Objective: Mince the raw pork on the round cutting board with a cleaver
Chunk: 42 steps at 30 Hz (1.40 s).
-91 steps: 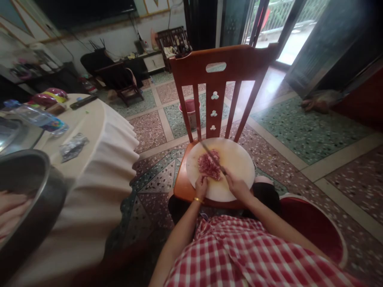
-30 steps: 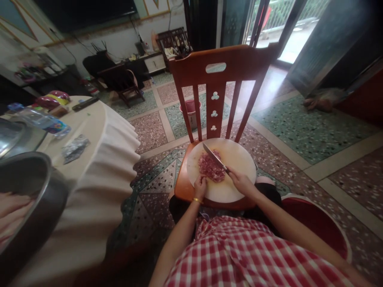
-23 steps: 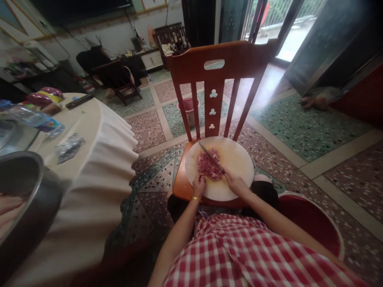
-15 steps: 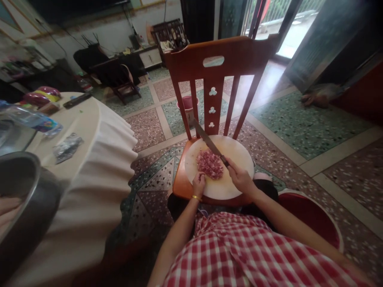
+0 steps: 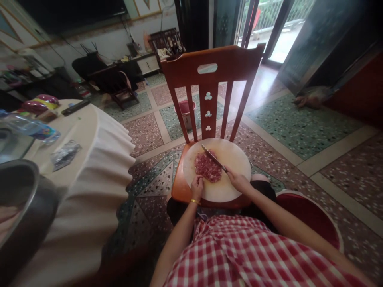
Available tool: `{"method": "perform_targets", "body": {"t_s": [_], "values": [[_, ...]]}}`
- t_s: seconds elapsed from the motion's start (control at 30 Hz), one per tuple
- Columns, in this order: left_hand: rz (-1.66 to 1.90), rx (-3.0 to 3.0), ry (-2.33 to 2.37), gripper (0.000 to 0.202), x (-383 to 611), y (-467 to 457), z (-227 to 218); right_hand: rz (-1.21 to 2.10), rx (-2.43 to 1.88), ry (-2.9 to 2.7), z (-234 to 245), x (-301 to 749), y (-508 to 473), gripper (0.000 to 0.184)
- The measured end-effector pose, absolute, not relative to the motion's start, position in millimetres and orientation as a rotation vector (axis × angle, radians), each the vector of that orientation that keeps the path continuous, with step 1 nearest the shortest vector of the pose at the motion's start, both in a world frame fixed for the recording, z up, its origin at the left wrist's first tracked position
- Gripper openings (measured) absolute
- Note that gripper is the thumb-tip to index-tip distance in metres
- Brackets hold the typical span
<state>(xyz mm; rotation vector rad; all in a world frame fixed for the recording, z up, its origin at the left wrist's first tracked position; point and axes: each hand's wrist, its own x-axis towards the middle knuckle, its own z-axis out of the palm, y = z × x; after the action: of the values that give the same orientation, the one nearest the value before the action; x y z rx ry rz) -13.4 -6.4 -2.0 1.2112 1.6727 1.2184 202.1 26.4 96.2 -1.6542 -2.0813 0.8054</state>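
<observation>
Clasping the knife [image 5: 213, 157], the right hand [image 5: 238, 180] has chopped meat [image 5: 206, 169] leftward. Whether the left hand [image 5: 196, 186] grips anything is unclear.

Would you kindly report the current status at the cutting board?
Right hand gripping knife over chopped meat. Left hand at meat's near-left edge, grip unclear. Meat spread on round board, on chair seat. Chair back just beyond board.

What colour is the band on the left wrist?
Gold-yellow: the band sits just behind the left hand, best seen in the head view.
</observation>
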Motion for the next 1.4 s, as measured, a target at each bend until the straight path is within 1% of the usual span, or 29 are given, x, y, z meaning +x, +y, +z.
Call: {"method": "perform_targets", "body": {"t_s": [0.1,0.2,0.37,0.43,0.53,0.6,0.7,0.77,0.93,1.1,1.2,1.3,1.4], "values": [[1.224,1.2,1.641,0.019,-13.6,-6.2,-3.3,0.797,-1.543,-2.04,100.0,205.1,26.7,0.038],[1.232,1.212,1.643,0.019,-13.3,-5.8,-4.2,0.739,-1.458,-1.953,106.8,205.2,20.1,0.04],[1.218,1.199,1.655,0.02,-13.8,-6.4,-4.8,0.863,-1.687,-2.012,94.6,207.8,9.0,0.039],[1.213,1.199,1.655,0.02,-13.8,-6.7,-4.1,0.858,-1.622,-2.005,97.5,210.2,8.5,0.038],[1.223,1.203,1.658,0.02,-12.9,-6.7,-2.3,0.744,-1.471,-1.943,108.4,209.7,10.7,0.041],[1.231,1.209,1.666,0.02,-12.5,-6.7,-1.6,0.705,-1.501,-1.924,108.1,206.8,13.1,0.043],[1.237,1.215,1.666,0.019,-12.9,-6.7,-2.1,0.781,-1.671,-1.995,97.1,204.9,17.4,0.041],[1.242,1.211,1.651,0.019,-13.5,-6.6,-2.8,0.813,-1.707,-2.018,95.2,206.7,19.8,0.039],[1.231,1.23,1.663,0.019,-13.2,-5.7,-4.0,0.709,-1.435,-1.919,109.8,208.3,18.8,0.041],[1.229,1.218,1.655,0.019,-14.1,-6.0,-5.1,0.829,-1.645,-1.999,94.1,206.1,14.4,0.04],[1.222,1.224,1.639,0.019,-13.9,-6.6,-3.8,0.814,-1.552,-1.978,99.7,207.2,12.2,0.038],[1.219,1.236,1.656,0.019,-12.6,-7.1,-1.7,0.759,-1.411,-1.934,107.9,205.1,8.5,0.041],[1.226,1.217,1.648,0.02,-12.3,-7.9,-1.3,0.855,-1.551,-1.937,96.0,204.4,4.9,0.043]]}}
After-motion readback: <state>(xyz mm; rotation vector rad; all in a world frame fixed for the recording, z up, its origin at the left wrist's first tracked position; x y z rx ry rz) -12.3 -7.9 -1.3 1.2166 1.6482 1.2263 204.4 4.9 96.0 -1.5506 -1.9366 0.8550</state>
